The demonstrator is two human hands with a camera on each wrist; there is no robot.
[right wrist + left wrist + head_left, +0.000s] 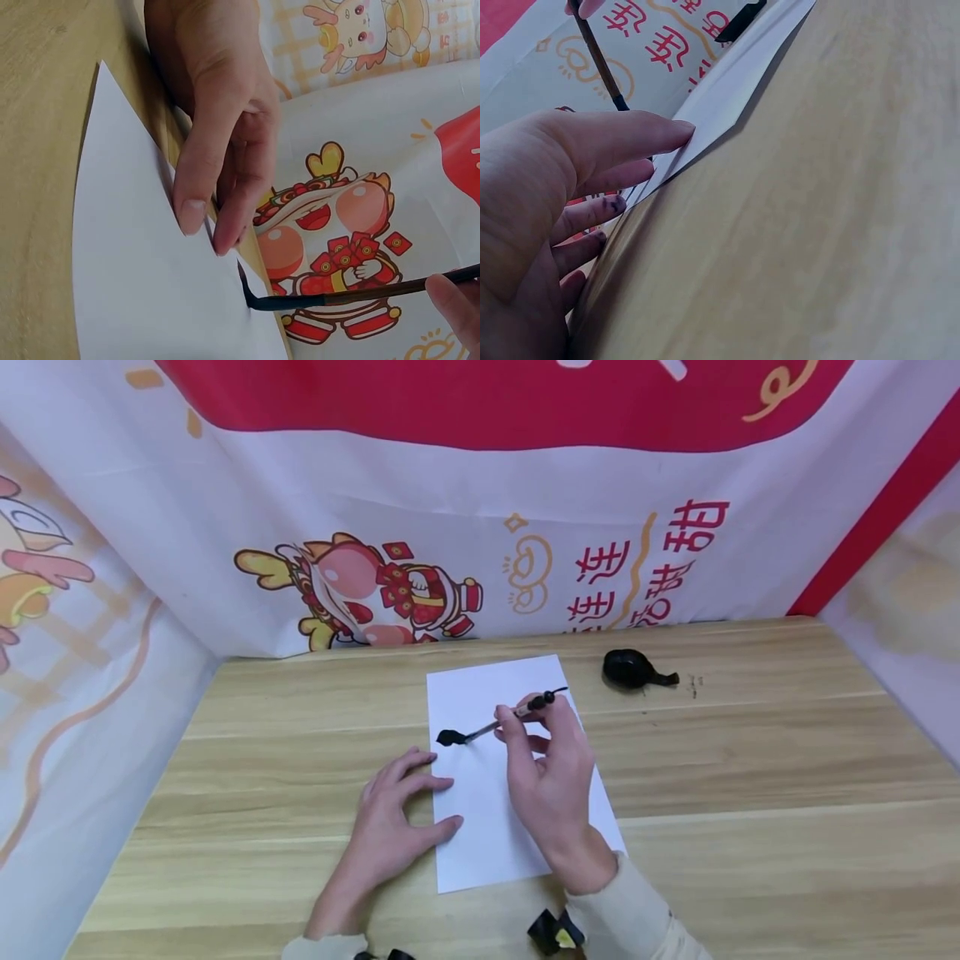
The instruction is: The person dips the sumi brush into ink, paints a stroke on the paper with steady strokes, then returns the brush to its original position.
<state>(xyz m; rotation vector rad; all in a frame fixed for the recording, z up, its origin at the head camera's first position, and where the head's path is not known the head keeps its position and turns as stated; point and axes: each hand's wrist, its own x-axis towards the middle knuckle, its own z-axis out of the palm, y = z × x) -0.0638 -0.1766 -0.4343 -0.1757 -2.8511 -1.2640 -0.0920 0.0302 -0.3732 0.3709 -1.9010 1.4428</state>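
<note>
Paper: a white upright sheet of paper (487, 839) lies on a wood-grain table (225, 793), its long sides running away from the person, slightly aslant.
Brush, direction: the brush (364, 295) slants over the far half of the paper, bristles down toward the paper's left edge, handle end raised toward its right edge.
Brush, long axis: it crosses the paper diagonally, tilted rather than upright, the bristle tip bent against the sheet.
Brush, looks: slim brown handle, dark at the back end with black bead-like parts and a thin cord; the bristles are wet-looking and black.
Ink mark: a short, thick black mark (452, 737) sits near the paper's left edge, in its far half; the bristles meet its right end.
Right hand: over the paper's right side, the right hand (555, 777) pinches the brush handle between thumb and fingers.
Left hand: at the paper's left edge, the left hand (393, 818) rests with fingers spread and thumb apart, tips on the sheet; dark smudges show on its fingertips.
Black object: a glossy rounded object (630, 669) with a short neck lies beyond the paper's right edge.
</note>
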